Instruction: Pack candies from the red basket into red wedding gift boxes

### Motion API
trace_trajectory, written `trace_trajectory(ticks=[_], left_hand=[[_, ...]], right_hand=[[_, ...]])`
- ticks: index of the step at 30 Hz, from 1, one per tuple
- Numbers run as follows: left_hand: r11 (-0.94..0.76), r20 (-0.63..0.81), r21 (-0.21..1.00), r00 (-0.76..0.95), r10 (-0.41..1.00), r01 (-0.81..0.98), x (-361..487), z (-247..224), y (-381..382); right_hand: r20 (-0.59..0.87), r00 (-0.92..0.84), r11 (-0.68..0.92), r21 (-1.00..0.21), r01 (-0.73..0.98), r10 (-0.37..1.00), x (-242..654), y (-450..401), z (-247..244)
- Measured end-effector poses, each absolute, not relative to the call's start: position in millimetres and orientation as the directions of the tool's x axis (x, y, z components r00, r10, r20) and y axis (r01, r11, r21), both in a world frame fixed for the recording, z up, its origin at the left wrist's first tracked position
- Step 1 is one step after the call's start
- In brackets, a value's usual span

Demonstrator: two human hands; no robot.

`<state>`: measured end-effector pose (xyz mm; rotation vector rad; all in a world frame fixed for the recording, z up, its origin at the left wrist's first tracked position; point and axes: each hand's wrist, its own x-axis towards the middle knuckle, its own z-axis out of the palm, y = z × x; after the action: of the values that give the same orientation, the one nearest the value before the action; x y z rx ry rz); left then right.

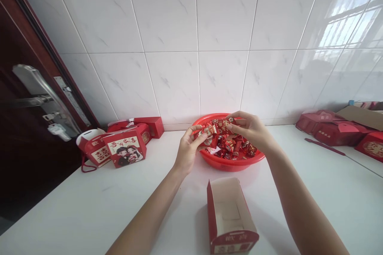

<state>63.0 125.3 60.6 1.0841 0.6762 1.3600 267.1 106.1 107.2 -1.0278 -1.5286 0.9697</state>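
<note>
My left hand [188, 149] is closed, pinching a red-and-gold wrapped candy [209, 130] over the left side of a red plastic basket [229, 165]. Between the thumb and fingers of my right hand [249, 129] is a red packet with gold characters [223, 124], above the back of the basket. Several red-wrapped candies [236, 147] lie loose inside it. Nearer to me, between my forearms, a red cardboard box [212, 219] stands with its top open. Its pale inner walls show, and I see nothing in it.
To the left stand several red gift boxes [125, 149], one with a cartoon couple, beside a dark door [32, 127]. More red boxes [338, 129] and a dark red strip [324, 146] lie at right. A tiled wall [170, 83] backs the white tabletop [119, 207].
</note>
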Motion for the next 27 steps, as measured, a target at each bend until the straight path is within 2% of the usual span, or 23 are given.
trace_trajectory(ticks=[11, 27], left_hand=[[-0.114, 0.205, 0.882, 0.153, 0.967, -0.457, 62.7, 60.2, 125.4], [-0.136, 0.206, 0.913, 0.148, 0.967, -0.385, 63.3, 59.6, 124.8]], right_hand=[[0.300, -0.110, 0.315, -0.934, 0.170, 0.948, 265.9, 105.9, 107.6], [0.343, -0.052, 0.347, -0.917, 0.198, 0.938, 262.3, 111.9, 103.2]])
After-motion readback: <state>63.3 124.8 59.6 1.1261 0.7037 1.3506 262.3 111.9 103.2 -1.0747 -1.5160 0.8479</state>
